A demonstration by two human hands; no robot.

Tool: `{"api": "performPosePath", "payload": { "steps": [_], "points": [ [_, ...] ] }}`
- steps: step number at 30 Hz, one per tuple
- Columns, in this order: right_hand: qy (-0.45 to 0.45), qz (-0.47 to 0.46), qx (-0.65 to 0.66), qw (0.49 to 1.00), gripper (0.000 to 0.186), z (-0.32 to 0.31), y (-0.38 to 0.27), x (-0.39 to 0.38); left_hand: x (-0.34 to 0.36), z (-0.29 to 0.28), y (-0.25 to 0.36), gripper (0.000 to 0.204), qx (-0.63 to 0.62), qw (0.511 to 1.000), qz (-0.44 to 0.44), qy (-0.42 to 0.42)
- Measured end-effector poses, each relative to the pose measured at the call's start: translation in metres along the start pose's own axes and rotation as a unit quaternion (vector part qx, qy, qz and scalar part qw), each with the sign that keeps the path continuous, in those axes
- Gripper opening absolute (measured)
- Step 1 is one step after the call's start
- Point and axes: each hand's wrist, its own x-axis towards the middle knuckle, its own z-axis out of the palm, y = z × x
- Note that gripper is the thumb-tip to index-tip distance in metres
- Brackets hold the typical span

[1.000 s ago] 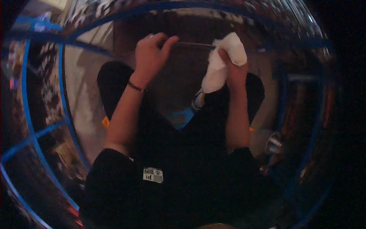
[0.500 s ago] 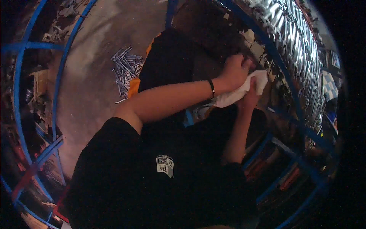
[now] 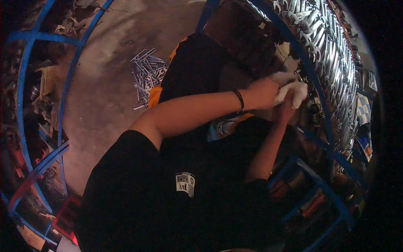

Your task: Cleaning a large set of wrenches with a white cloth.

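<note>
Both my hands are together at the right, over a white cloth [image 3: 299, 93]. My left hand [image 3: 263, 93], with a dark band on its wrist, is closed on the cloth's left part, and some white shows just beyond its knuckles. From below, my right hand [image 3: 286, 110] grips the bunched cloth, its fingers partly covered by it. The hands are slightly blurred. Whether anything is wrapped inside the cloth cannot be seen.
Loose wrenches [image 3: 147, 75] lie in a pile on the concrete floor [image 3: 105, 84] to the left. Many shiny wrenches [image 3: 331, 63] are heaped at the right behind a blue metal bar [image 3: 308, 63]. Blue rack frames [image 3: 25, 84] stand at the left. A red crate [image 3: 69, 216] is at the lower left.
Both hands have shifted a little to the right and down. The cloth, stretched out leftward before, is now bunched between the hands. The whole view has shifted slightly.
</note>
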Motion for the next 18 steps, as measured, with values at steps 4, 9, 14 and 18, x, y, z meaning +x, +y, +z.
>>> {"api": "performPosePath", "payload": {
  "steps": [4, 9, 14, 18],
  "points": [
    [0.02, -0.155, -0.12, 0.98, 0.049, -0.019, 0.017, 0.01, -0.009, -0.006, 0.032, 0.036, -0.01, 0.977, -0.077, -0.199],
    [0.16, -0.111, 0.032, 0.98, 0.038, -0.055, 0.006, 0.024, -0.003, 0.009, 0.043, 0.043, -0.058, 0.984, -0.037, -0.162],
    [0.149, 0.122, 0.209, 0.959, 0.038, -0.073, 0.005, 0.019, -0.003, 0.062, 0.045, 0.052, -0.247, 0.967, 0.046, 0.031],
    [0.076, 0.131, 0.283, 0.947, 0.048, -0.139, 0.046, 0.029, -0.003, 0.083, 0.066, 0.033, -0.162, 0.978, 0.01, -0.13]
  ]
}}
